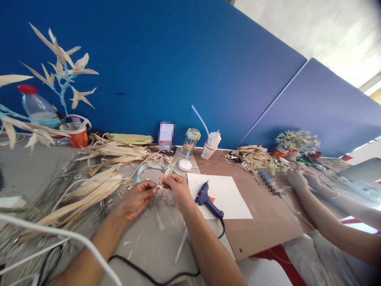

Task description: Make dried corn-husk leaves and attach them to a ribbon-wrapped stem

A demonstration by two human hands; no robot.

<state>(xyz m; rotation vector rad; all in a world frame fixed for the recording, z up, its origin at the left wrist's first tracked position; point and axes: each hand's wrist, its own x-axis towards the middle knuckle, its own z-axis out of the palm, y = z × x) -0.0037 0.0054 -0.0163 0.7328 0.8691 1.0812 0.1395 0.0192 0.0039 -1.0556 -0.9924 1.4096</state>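
Note:
Both my hands meet over the table, pinching a small pale piece of corn husk (162, 180) between them. My left hand (138, 198) grips its lower left side with thumb and forefinger. From the right, my right hand (177, 188) holds the piece near its pointed upper end. Partly hidden behind my hands lies a light-blue ribbon (143, 169). A blue glue gun (206, 198) rests on a white sheet (235, 194) to the right of my right hand. Loose dried corn husks (89, 190) are heaped left of my left hand.
A glass bottle (193, 139), a small white round stand (185, 165), a paper cup (209, 149) and a phone (166, 136) stand at the blue partition (163, 59). Husk flowers (64, 75) rise at left. White cables and a black cord (143, 278) cross the front. Another person's hands (297, 180) are at right.

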